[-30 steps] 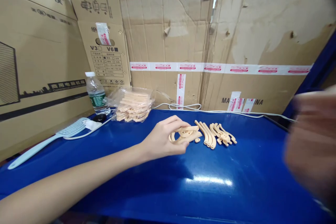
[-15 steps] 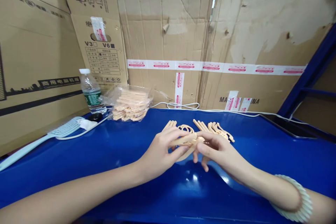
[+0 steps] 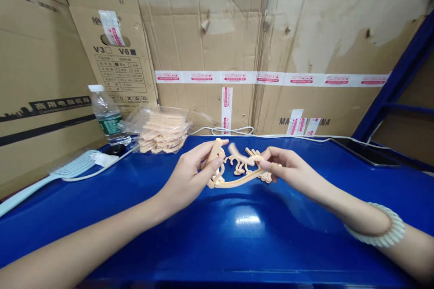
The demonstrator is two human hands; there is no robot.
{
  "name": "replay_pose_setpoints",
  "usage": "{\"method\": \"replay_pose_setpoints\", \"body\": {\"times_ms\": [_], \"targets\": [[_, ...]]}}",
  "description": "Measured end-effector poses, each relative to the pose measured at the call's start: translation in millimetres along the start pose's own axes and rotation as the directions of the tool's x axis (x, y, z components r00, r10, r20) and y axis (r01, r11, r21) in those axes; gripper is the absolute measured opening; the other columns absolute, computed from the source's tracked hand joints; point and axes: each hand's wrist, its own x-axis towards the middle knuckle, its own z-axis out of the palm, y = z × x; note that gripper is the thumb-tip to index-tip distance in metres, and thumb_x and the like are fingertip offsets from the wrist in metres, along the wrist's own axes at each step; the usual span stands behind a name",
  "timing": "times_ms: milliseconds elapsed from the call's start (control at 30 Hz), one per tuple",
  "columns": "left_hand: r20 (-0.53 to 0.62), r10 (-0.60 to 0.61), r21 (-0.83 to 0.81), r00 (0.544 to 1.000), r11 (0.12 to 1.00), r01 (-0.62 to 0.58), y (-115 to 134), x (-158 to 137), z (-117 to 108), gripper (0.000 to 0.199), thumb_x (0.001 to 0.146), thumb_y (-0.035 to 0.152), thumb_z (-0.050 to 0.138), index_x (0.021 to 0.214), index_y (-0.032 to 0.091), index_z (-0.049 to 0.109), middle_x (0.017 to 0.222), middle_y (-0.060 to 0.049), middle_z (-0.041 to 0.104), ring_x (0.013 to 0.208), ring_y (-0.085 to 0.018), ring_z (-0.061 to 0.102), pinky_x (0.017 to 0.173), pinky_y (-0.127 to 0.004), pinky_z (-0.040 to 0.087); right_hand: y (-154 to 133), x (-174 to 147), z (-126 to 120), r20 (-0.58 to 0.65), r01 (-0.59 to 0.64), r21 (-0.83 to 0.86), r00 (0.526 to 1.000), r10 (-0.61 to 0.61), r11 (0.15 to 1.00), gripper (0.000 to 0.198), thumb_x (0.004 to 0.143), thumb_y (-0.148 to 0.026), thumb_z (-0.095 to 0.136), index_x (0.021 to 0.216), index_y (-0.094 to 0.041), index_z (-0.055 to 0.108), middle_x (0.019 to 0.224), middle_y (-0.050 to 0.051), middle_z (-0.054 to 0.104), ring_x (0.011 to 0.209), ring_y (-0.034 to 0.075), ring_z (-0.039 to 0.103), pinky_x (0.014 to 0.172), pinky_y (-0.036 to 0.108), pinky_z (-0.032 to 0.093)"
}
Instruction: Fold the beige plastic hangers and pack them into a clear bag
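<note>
My left hand (image 3: pixel 191 169) grips one end of a beige folding clothes hanger (image 3: pixel 237 183) between thumb and fingers, where a short flat piece stands upright. My right hand (image 3: pixel 286 169) pinches the far end of the hanger's long curved arm, close to a rounded part. The hanger is held above the table, its arm stretched between both hands. Behind it lie loose curved hook pieces (image 3: pixel 240 170) and straight beige strips (image 3: pixel 251 150), partly hidden by the hanger and my right hand.
A clear bag of beige pieces (image 3: pixel 164 131) sits at the back left, beside a water bottle (image 3: pixel 107 115). A pale blue brush (image 3: pixel 73 166) and a black cap (image 3: pixel 115 150) lie left. A dark tablet (image 3: pixel 364 152) lies right. Cardboard (image 3: pixel 210 49) walls the blue table (image 3: pixel 203 244).
My hands have moved apart, and the hanger's long arm now stretches between them. The left hand's piece has tilted upright. The view has shifted slightly.
</note>
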Motion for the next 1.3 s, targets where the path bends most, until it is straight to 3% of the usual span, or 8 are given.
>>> {"method": "replay_pose_setpoints", "body": {"times_ms": [167,367,500,633,767,933,1133,1300], "targets": [[0.152,-0.009,0.068,0.988,0.998,-0.002,-1,-1,2,0.035,0.095,0.035,0.052,0.124,0.018,0.06,0.09,-0.003,0.064,0.074,-0.016,0.06,0.063,-0.025,0.052,0,-1,5,-0.027,-0.036,0.286,0.999,0.046,0.958,0.041,0.076,-0.053,0.075,0.08,-0.021,0.05,0.064,-0.004,0.057,0.052,0.01,0.054,0.047,0.023,0.044],[0.329,0.034,0.169,0.944,0.981,-0.094,4,-7,9,0.02,0.093,0.031,0.053,0.096,0.019,0.068,0.086,-0.003,0.065,0.081,-0.019,0.058,0.073,-0.031,0.049,0,-9,21,0.082,-0.025,0.339,0.997,-0.003,0.94,0.037,0.076,-0.047,0.078,0.089,-0.018,0.06,0.073,0.0,0.062,0.059,0.012,0.061,0.053,0.025,0.054],[0.456,-0.122,-0.128,0.882,0.971,0.201,3,-12,17,0.024,0.092,0.041,0.055,0.102,0.02,0.059,0.105,-0.008,0.064,0.098,-0.023,0.061,0.083,-0.035,0.05,-2,-15,28,0.126,-0.037,0.387,0.992,-0.013,0.921,0.03,0.079,-0.041,0.076,0.086,-0.018,0.057,0.077,0.001,0.067,0.064,0.013,0.067,0.061,0.026,0.058],[0.592,-0.268,-0.401,0.76,0.72,0.566,-5,-12,20,0.038,0.092,0.055,0.053,0.1,0.018,0.054,0.096,-0.008,0.066,0.073,-0.019,0.067,0.072,-0.034,0.053,0,-16,29,0.129,-0.028,0.389,0.991,-0.024,0.921,0.028,0.078,-0.034,0.079,0.085,-0.018,0.057,0.075,0.0,0.069,0.066,0.013,0.069,0.065,0.025,0.058],[0.667,-0.283,-0.456,0.689,0.577,0.678,-7,-9,18,0.027,0.091,0.04,0.055,0.099,0.015,0.06,0.088,-0.008,0.066,0.069,-0.017,0.064,0.072,-0.03,0.05,2,-13,26,0.132,0.006,0.359,0.99,-0.058,0.933,0.028,0.075,-0.033,0.081,0.082,-0.018,0.059,0.07,-0.001,0.067,0.063,0.012,0.066,0.061,0.025,0.057],[0.684,-0.296,-0.492,0.667,0.488,0.721,-1,-7,17,0.024,0.082,0.024,0.056,0.102,0.015,0.064,0.091,-0.008,0.064,0.076,-0.018,0.062,0.074,-0.029,0.049,2,-10,22,0.096,0.082,0.29,0.989,-0.114,0.953,0.026,0.071,-0.035,0.083,0.078,-0.017,0.066,0.073,0.0,0.065,0.063,0.013,0.063,0.056,0.024,0.053],[0.593,-0.408,-0.346,0.694,0.649,0.677,-1,-11,22,0.025,0.082,0.024,0.057,0.105,0.014,0.061,0.083,-0.003,0.057,0.066,-0.012,0.051,0.062,-0.024,0.043,4,-10,19,0.113,0.26,0.109,0.956,-0.272,0.959,0.014,0.08,-0.032,0.076,0.078,-0.018,0.072,0.082,0.003,0.066,0.068,0.014,0.061,0.06,0.026,0.052],[0.542,-0.3,-0.093,0.785,0.907,0.411,-5,-13,25,0.024,0.094,0.033,0.044,0.1,0.016,0.059,0.073,0.002,0.05,0.062,-0.012,0.046,0.056,-0.023,0.036,5,-11,18,0.177,0.38,-0.015,0.911,-0.372,0.925,0.006,0.086,-0.023,0.07,0.082,-0.019,0.072,0.079,0.003,0.067,0.074,0.016,0.062,0.064,0.028,0.049]]}}
